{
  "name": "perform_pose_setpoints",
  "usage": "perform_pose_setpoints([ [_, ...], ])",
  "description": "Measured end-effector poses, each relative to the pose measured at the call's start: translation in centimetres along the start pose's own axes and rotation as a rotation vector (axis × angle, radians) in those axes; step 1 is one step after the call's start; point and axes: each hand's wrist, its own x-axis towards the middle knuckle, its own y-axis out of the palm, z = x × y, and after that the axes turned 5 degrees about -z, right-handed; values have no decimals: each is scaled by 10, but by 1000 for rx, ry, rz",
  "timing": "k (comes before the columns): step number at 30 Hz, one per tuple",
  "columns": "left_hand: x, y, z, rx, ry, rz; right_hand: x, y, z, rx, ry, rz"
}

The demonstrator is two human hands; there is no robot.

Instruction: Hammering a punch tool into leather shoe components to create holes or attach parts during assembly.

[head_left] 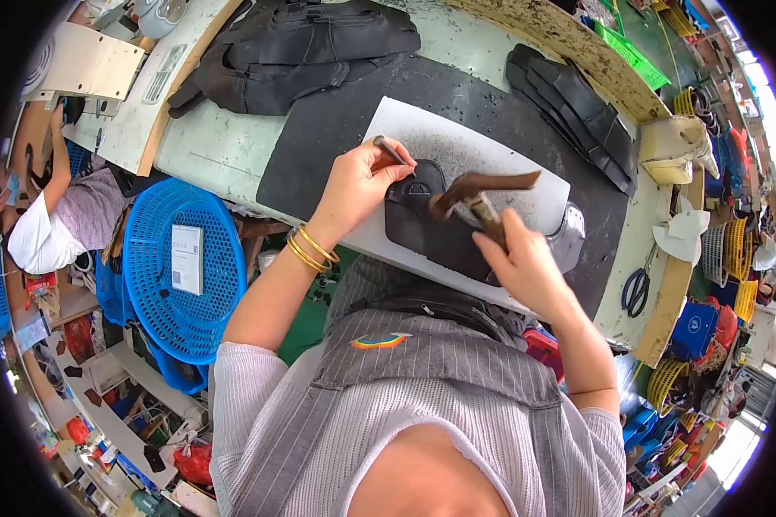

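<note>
Step in hand, as far as I can judge: you're punching or stamping the black leather-like piece, which lies on the speckled white board over the black mat, right in front of you. Your left hand pinches a slim metal punch, its tip at the piece's rounded tab; can't tell if it touches. Your right hand is closed round the handle of a hammer, its head blurred, just beside the punch. Next move calls for a steady, upright punch, fingertips clear of the hammer face, and a square hit. Writing: a small mark shows on the tab, not legible; the white printed packet in the blue basket has print too small to read; your apron carries a rainbow-coloured patch, no lettering I can make out.
</note>
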Motion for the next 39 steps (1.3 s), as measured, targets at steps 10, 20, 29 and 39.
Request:
perform_pose_setpoints([
  [10,-12,20,-7,886,602,-114,16,-15,30,-25,-151,-104],
  [20,6,12,-4,-77,-55,41,-17,-10,-4,47,48,18],
  [29,-1,33,-11,497,254,-65,20,-87,64,140,-86,-558],
  [39,0,19,1,-301,-82,-133,-12,-34,-42,-125,-104,-272],
])
